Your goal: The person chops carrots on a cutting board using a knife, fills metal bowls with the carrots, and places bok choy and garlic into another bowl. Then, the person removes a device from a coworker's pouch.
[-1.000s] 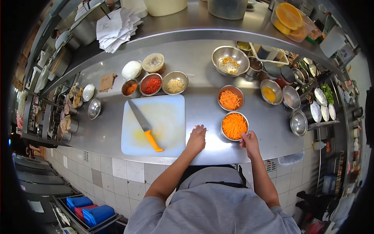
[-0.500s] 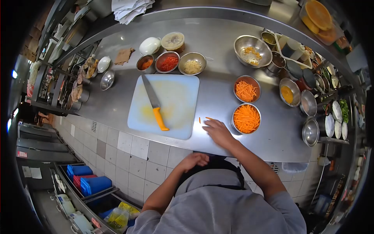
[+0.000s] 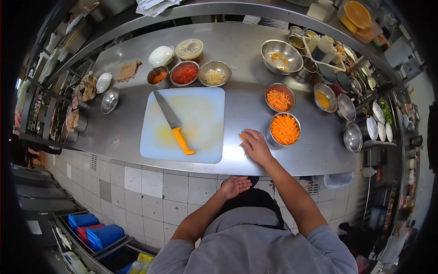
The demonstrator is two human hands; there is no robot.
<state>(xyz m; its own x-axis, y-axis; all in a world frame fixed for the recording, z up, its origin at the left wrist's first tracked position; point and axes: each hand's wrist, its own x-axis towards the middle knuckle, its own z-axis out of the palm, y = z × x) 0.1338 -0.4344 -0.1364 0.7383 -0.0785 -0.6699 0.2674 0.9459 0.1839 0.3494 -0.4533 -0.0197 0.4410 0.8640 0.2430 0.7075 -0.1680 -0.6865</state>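
Observation:
My right hand (image 3: pixel 257 146) is on the steel table between the cutting board and the carrot bowls. Its fingers are curled around a few orange carrot strips (image 3: pixel 242 136), whose ends stick out by the fingertips. Just past the table's front edge, my left hand (image 3: pixel 236 186) is held palm up, fingers stretched out, with nothing in it. A bowl heaped with carrot strips (image 3: pixel 285 129) stands right of my right hand, and a second carrot bowl (image 3: pixel 279 98) sits behind it. On the white cutting board (image 3: pixel 205 123) lies a knife with a yellow handle (image 3: pixel 183 141), its blade pointing away from me.
Behind the board stand bowls of red strips (image 3: pixel 185 74) and chopped pale bits (image 3: pixel 215 75), plus a lidded tub (image 3: pixel 190 49). A large metal bowl (image 3: pixel 282 57) is at the back right. Several bowls line the right edge. A brown cloth (image 3: pixel 129 71) lies back left.
My right hand has drawn in over the loose carrot strips and curled its fingers on them. My left hand has turned palm up below the table edge. The view has shifted slightly.

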